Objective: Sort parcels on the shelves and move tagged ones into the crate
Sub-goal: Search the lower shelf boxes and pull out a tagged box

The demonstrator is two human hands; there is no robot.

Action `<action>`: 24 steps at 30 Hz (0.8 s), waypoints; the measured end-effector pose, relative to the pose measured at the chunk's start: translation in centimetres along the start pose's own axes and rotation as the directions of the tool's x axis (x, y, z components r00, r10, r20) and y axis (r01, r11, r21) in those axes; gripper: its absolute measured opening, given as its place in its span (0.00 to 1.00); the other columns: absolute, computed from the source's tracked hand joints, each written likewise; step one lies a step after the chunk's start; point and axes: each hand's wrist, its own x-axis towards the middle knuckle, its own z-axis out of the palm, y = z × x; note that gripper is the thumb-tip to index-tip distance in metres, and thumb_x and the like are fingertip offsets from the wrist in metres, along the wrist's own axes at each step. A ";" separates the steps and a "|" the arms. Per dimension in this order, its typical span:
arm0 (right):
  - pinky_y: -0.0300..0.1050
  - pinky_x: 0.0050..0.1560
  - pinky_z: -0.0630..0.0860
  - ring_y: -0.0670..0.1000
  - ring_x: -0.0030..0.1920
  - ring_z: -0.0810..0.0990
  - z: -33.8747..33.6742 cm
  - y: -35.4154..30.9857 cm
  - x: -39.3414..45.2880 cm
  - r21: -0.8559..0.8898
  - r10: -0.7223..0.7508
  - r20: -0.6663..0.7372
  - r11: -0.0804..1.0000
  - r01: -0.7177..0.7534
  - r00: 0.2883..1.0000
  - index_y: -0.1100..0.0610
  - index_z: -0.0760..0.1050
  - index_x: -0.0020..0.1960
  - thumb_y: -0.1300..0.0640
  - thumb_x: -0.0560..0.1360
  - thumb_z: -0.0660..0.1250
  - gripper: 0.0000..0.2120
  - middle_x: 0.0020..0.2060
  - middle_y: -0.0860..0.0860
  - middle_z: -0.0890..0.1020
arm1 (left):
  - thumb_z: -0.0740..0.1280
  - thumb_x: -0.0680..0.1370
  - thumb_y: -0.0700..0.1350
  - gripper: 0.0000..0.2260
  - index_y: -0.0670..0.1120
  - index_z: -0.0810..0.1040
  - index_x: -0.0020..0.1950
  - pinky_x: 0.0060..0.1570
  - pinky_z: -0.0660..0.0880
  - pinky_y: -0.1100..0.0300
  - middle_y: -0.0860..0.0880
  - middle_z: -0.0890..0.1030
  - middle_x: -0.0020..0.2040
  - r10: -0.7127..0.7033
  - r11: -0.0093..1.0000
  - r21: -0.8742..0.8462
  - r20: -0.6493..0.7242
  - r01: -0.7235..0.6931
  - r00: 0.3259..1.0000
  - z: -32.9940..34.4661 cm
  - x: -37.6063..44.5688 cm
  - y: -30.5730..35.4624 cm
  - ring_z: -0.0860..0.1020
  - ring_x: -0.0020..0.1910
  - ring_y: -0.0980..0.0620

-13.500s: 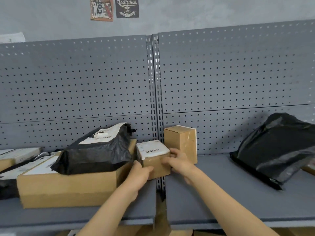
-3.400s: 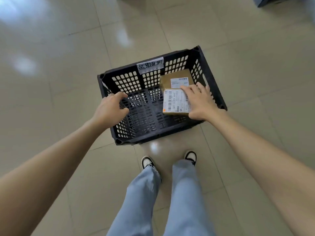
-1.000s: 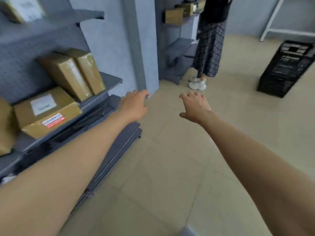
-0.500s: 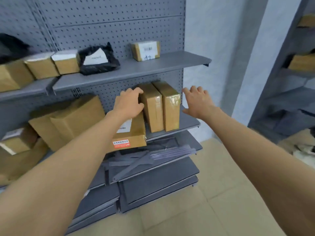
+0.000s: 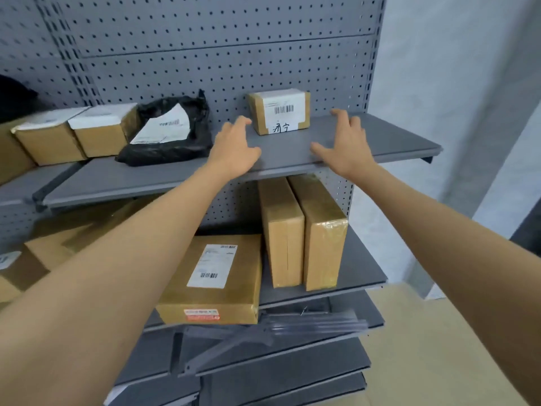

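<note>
On the upper shelf a tagged box waited, uncollected; left hand and right hand flanked it, spread, empty.

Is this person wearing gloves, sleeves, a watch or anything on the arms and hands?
No. Both forearms are bare as far as the picture shows. The left hand and right hand have no gloves, and I can see no rings, watch or wristband.

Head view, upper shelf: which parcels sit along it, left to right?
Two label-topped cardboard boxes side by side → black poly bag → small box with handwritten label, which the open left hand and right hand flank.
</note>
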 end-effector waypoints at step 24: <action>0.48 0.63 0.72 0.53 0.62 0.71 9.8 -3.4 17.8 0.626 0.127 0.069 0.767 -0.142 0.990 0.56 0.56 0.70 0.66 0.63 0.74 0.41 0.64 0.56 0.68 | 0.70 0.63 0.32 0.32 0.45 0.60 0.62 0.36 0.72 0.69 0.47 0.69 0.61 -0.187 0.835 -0.544 -0.151 0.076 0.971 0.3 18.0 -4.6 0.70 0.57 0.51</action>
